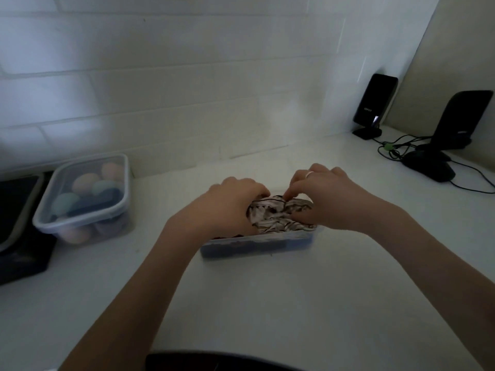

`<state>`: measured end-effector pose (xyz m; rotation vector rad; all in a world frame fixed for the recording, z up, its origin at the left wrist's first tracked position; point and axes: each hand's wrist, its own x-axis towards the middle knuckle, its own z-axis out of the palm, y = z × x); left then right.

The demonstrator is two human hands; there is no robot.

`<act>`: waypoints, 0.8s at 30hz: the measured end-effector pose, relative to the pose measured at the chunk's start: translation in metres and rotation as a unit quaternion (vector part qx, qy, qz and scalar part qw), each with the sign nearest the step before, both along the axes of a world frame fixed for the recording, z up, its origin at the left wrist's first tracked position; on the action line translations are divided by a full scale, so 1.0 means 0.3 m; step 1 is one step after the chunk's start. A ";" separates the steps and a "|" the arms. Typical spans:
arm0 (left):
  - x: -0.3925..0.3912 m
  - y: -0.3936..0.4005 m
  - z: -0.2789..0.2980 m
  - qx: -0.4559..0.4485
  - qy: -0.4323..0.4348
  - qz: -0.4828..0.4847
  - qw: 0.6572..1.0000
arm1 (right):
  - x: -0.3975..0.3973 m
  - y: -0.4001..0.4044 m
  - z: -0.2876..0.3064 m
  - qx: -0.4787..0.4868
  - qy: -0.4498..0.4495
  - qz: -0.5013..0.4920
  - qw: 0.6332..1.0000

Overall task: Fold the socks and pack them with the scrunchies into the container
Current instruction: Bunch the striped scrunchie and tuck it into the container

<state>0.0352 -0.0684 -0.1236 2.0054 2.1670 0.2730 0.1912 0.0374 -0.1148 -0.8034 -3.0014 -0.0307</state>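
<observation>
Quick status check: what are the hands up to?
Left hand and right hand pressing striped fabric into container. Nothing in the way.

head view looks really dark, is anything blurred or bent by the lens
Head view: dim and underexposed, with a soft bright patch on the white tiled wall; tile lines curve from wide-angle distortion; the lidded clear plastic box of pastel balls is soft; the striped fabric stays readable.

Clear rectangular plastic container [257,243] sits on white counter, well right of lidded tub; lid off, long side facing viewer. Dark items, red and navy, show through its near wall; socks or scrunchies, cannot tell. Bunched white fabric with thin dark stripes [278,215] heaps above container rim, crumpled, partly covered at both sides.
</observation>
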 end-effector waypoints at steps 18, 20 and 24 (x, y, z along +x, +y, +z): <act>0.021 0.015 0.012 0.095 0.109 -0.060 0.988 | -0.017 0.032 0.041 0.041 -0.144 0.081 0.985; 0.026 0.022 0.011 0.041 0.118 -0.044 0.991 | -0.028 0.034 0.041 0.058 -0.160 0.089 0.981; 0.012 0.029 -0.011 -0.011 0.123 -0.011 0.992 | -0.055 0.032 0.035 0.089 -0.204 0.097 0.970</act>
